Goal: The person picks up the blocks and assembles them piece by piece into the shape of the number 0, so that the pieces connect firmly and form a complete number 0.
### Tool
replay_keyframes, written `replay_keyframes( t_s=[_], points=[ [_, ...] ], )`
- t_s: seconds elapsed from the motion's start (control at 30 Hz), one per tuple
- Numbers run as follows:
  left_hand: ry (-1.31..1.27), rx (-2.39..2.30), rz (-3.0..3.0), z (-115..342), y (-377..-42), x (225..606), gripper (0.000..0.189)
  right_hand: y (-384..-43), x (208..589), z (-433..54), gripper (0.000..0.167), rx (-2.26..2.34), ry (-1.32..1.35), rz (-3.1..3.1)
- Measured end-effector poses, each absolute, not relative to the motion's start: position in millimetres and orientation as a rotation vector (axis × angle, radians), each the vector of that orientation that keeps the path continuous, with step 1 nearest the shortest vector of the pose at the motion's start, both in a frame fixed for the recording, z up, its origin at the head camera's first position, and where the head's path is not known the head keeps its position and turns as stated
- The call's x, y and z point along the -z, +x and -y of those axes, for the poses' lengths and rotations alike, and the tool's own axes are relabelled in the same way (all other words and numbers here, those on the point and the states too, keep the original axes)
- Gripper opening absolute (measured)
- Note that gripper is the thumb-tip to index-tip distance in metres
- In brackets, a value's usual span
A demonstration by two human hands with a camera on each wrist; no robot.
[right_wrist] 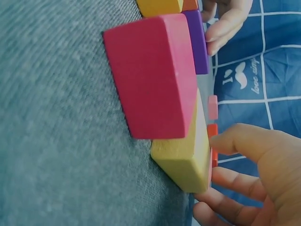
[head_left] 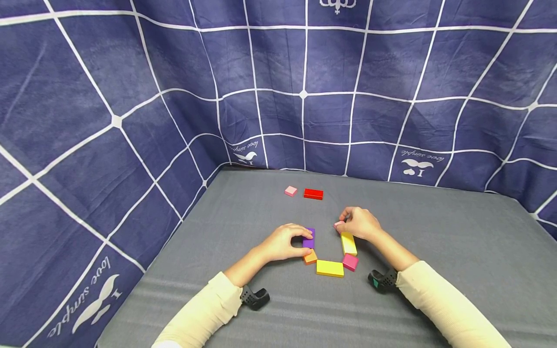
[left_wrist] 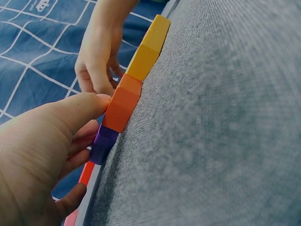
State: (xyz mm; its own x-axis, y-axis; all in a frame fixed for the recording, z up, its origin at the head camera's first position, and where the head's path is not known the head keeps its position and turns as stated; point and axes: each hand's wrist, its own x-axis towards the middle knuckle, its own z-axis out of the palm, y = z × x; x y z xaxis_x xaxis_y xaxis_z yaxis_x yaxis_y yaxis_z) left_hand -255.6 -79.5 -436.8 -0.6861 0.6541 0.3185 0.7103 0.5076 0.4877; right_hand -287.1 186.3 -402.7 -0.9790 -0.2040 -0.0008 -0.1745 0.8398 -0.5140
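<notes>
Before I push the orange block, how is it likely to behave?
The orange block looks stiff, with straight edges and flat faces. Those flat faces suggest it would slide rather than roll. Sitting close beside the purple block and nearer yellow block, it might nudge either along.

Forearms (head_left: 243, 267) stretched forward, left fingers (head_left: 300, 231) parted from thumb, right fingers (head_left: 346, 212) bent

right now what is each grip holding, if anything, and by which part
Right grip pinches the nearer pink block, exact spot hidden. Left grip touches the purple block and orange block; whether it's holding can't be told.
</notes>
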Motion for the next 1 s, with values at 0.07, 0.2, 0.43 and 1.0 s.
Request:
replay_keyframes(
  t_s=[0.07, 0.2, 0.43, 1.0],
  points=[
    [-1.204, 0.920, 2.644, 79.1, -255.7, 436.8, 0.033, -286.0, 403.6, -189.2, 0.026, 0.834, -0.307, -2.958],
    [-1.215, 0.916, 2.633, 78.5, -256.1, 437.2, 0.033, -281.3, 408.2, -198.8, 0.028, 0.919, -0.332, -2.964],
    [-1.227, 0.924, 2.589, 79.6, -256.1, 438.2, 0.032, -266.9, 421.7, -217.2, 0.028, 1.191, -0.519, -2.932],
    [-1.205, 0.948, 2.644, 79.2, -254.1, 434.9, 0.034, -254.1, 440.2, -226.1, 0.032, 1.369, -0.589, -2.865]
  ],
)
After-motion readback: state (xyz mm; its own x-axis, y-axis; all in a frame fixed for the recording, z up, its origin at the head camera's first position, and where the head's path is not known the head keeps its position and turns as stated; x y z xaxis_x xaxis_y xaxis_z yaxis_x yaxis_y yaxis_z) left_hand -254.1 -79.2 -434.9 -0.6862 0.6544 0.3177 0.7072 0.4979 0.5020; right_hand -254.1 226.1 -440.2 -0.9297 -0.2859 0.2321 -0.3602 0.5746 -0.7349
